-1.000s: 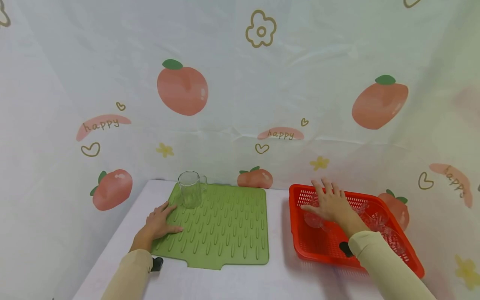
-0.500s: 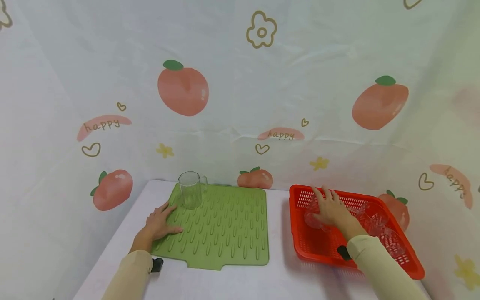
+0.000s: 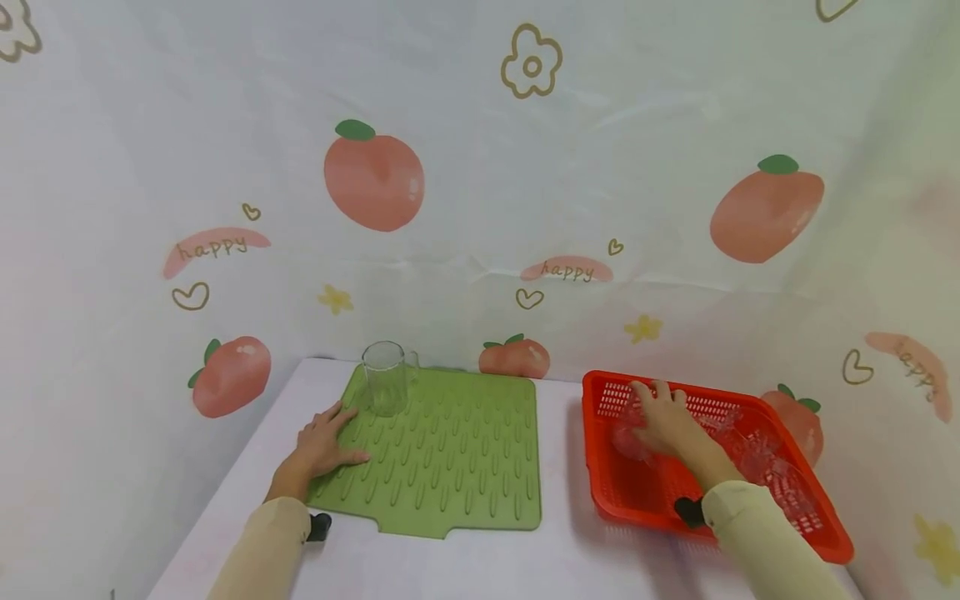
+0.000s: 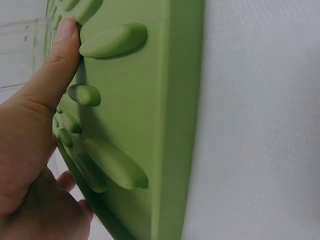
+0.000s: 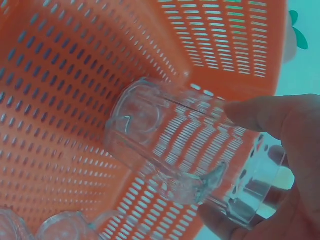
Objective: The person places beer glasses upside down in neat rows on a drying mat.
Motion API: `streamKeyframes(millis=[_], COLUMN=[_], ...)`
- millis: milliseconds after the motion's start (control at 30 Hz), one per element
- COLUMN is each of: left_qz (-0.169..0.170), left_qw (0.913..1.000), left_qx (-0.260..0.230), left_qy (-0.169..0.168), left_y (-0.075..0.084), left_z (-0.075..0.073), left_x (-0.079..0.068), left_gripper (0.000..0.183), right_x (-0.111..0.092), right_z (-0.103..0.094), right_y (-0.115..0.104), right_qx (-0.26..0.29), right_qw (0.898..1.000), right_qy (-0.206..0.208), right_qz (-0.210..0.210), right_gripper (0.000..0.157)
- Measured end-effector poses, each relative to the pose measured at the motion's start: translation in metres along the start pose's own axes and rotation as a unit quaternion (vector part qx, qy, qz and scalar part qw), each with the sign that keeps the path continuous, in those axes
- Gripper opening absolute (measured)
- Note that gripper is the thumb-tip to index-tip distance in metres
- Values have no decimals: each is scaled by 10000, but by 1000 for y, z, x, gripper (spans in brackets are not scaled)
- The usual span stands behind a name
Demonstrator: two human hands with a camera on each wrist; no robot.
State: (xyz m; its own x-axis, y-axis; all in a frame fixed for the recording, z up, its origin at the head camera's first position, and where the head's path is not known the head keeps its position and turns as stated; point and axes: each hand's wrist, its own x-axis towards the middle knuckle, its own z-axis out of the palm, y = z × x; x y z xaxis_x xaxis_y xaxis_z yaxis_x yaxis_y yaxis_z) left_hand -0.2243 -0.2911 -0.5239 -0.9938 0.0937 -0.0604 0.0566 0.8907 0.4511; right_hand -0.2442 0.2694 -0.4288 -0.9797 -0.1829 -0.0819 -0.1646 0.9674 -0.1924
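Observation:
My right hand (image 3: 666, 421) reaches into the red slotted basket (image 3: 591, 467). In the right wrist view, thumb and fingers grip a clear glass mug (image 5: 175, 135) on both sides near one end. This mug lies tilted against the basket's wall, its handle on the lower side. My left hand (image 3: 322, 446) rests on the left edge of the green ridged drying mat (image 3: 465, 467), fingers spread. The left wrist view shows the thumb (image 4: 62, 50) lying across the mat's ridges. Another glass mug (image 3: 386, 383) stands upright at the mat's back left corner, just beyond the left fingers.
Several more glass mugs (image 3: 761, 458) lie in the right part of the basket, partly behind the right forearm. A white table (image 3: 562, 500) carries mat and basket. Behind it hangs a white curtain (image 3: 450, 208) printed with fruit.
My right hand has come lower into the basket, and its fingers have closed round the mug there. My left hand has stayed on the mat. The head view has shifted slightly.

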Motion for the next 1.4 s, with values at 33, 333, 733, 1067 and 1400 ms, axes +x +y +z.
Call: streamKeyframes(millis=[33,333,733,1067,1400], left_qz=[-4,-59,-138,-131,-140], left_qw=[10000,10000,9999,9999,9999], left_qx=[13,33,-48,-32,7], left_qy=[-7,64,-4,3,6], left_y=[1,2,1,2,3], left_z=[1,1,0,1,1], left_x=[0,1,0,2,1], left_gripper=[98,98,98,98,98], right_x=[-1,-9,-19,-31,-44], right_z=[0,-11,-50,-62,-67], right_y=[1,4,1,1,-5], right_qx=[14,173,1083,1561,2393], right_qw=[10000,9993,9932,9832,9542], right_qy=[32,242,431,925,1646], right_qz=[-24,-230,-55,-193,-712], right_gripper=[74,70,72,77,77])
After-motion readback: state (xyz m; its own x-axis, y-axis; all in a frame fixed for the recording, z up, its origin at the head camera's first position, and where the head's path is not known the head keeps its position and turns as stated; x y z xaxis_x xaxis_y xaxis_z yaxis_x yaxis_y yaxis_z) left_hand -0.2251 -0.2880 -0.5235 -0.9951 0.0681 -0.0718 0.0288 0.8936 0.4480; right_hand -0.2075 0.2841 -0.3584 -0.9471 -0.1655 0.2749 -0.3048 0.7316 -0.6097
